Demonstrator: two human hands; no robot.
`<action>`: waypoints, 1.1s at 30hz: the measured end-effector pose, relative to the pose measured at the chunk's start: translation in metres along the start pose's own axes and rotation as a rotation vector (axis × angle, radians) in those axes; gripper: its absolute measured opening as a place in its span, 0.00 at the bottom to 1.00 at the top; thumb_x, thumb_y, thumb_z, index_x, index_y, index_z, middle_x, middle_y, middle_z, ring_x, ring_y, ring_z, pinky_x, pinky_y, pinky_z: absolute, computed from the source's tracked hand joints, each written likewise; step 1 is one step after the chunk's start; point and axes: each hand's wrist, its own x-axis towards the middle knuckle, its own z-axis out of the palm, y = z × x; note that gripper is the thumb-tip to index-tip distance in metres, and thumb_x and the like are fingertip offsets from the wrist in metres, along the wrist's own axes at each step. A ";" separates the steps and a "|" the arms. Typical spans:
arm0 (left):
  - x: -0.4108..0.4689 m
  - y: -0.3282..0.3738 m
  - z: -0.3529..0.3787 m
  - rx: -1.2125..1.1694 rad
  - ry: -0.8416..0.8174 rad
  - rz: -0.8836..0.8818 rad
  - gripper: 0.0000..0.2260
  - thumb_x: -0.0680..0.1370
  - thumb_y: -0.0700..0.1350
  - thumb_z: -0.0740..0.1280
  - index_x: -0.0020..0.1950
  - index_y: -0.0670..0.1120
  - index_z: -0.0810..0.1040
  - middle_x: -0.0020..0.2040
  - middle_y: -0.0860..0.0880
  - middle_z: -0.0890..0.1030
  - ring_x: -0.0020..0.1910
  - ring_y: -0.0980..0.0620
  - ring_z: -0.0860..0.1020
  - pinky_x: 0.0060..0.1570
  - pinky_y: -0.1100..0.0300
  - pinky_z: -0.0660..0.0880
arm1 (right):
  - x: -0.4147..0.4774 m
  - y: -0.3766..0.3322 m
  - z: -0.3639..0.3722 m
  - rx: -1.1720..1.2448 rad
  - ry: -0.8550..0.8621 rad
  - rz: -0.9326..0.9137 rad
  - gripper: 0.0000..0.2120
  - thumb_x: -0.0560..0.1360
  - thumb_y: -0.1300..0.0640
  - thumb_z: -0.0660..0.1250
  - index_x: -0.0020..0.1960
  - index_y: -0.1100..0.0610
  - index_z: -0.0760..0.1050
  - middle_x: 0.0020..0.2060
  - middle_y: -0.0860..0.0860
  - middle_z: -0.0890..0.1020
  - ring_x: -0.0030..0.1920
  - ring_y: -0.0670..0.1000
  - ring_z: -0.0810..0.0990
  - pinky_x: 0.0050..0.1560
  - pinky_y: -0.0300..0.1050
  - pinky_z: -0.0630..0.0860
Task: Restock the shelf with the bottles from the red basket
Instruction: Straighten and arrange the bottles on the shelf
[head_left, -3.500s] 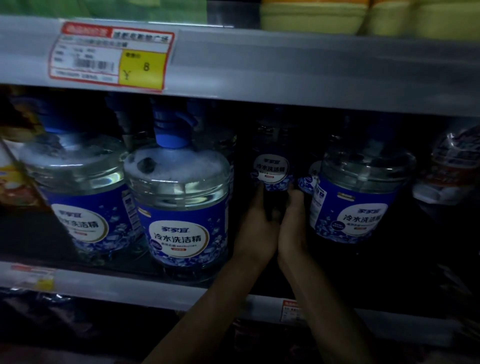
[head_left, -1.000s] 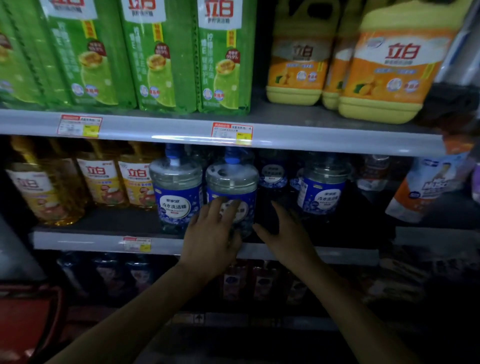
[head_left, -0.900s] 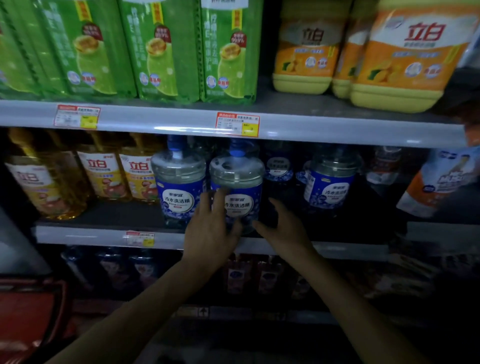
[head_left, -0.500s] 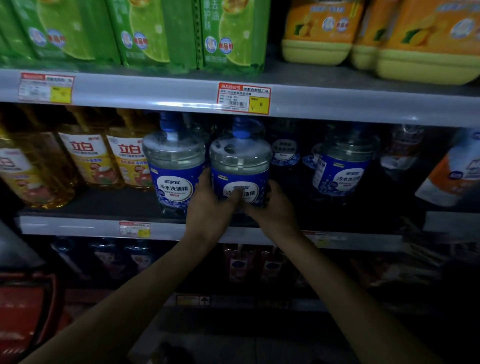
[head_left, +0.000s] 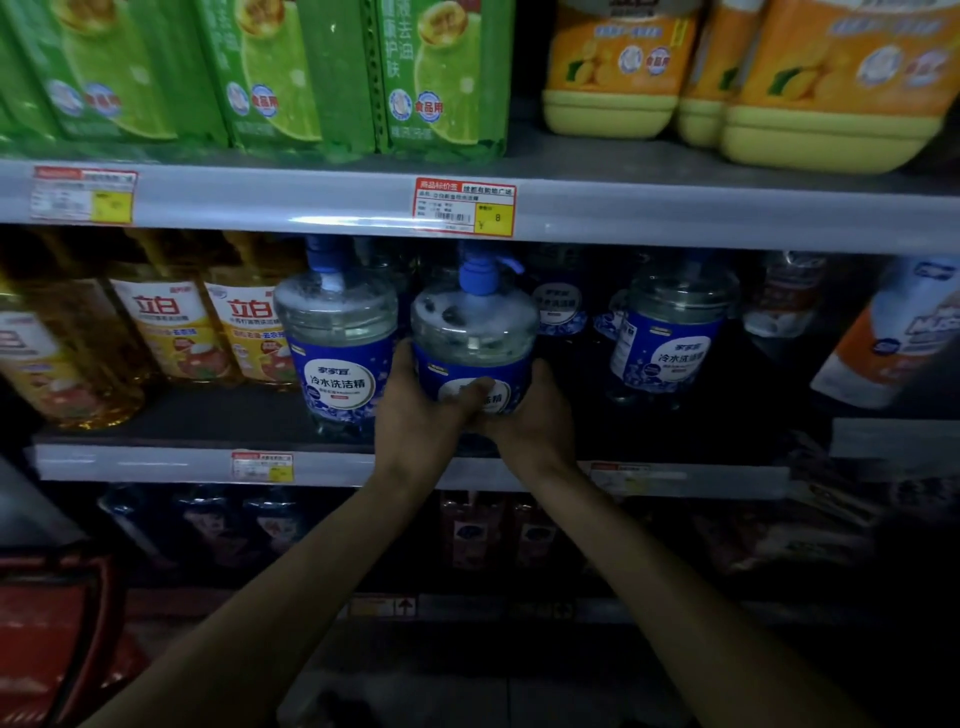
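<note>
A clear blue-labelled pump bottle (head_left: 474, 332) stands at the front of the middle shelf (head_left: 156, 462). Both hands clasp its lower half: my left hand (head_left: 415, 415) on its left side with the thumb across the label, my right hand (head_left: 530, 415) on its right side. A matching bottle (head_left: 337, 338) stands touching it on the left, another (head_left: 670, 338) stands apart on the right, and more sit dimly behind. The red basket (head_left: 57, 639) shows at the lower left edge; its contents are hidden.
Yellow dish-soap bottles (head_left: 156, 322) fill the shelf's left part, and a white-orange pouch (head_left: 898, 338) leans at the right. Green cartons (head_left: 291, 73) and orange jugs (head_left: 810, 78) crowd the upper shelf. A dark gap lies between the held bottle and the right-hand one.
The view has pulled back from deep inside the shelf. Both hands came out from the rear bottle, reached open toward the front bottle, and have closed around it.
</note>
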 end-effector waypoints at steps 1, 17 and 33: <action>-0.004 0.002 0.002 -0.001 -0.001 0.016 0.31 0.70 0.44 0.81 0.70 0.47 0.73 0.62 0.52 0.83 0.58 0.56 0.83 0.55 0.51 0.83 | -0.003 0.001 -0.001 0.019 0.020 -0.005 0.39 0.62 0.54 0.84 0.69 0.54 0.70 0.61 0.48 0.80 0.58 0.48 0.81 0.51 0.38 0.78; -0.035 0.019 0.083 -0.067 -0.132 0.083 0.33 0.69 0.43 0.82 0.71 0.50 0.71 0.62 0.61 0.80 0.60 0.67 0.79 0.60 0.62 0.79 | -0.011 0.038 -0.085 -0.002 0.227 -0.084 0.32 0.68 0.62 0.80 0.68 0.50 0.71 0.60 0.47 0.81 0.59 0.46 0.80 0.58 0.44 0.79; -0.011 -0.003 0.079 -0.004 -0.157 -0.113 0.21 0.78 0.42 0.74 0.70 0.47 0.76 0.59 0.52 0.84 0.58 0.54 0.82 0.59 0.50 0.81 | 0.008 0.036 -0.087 0.037 0.180 0.128 0.32 0.69 0.58 0.80 0.71 0.51 0.73 0.61 0.45 0.80 0.60 0.47 0.78 0.61 0.44 0.76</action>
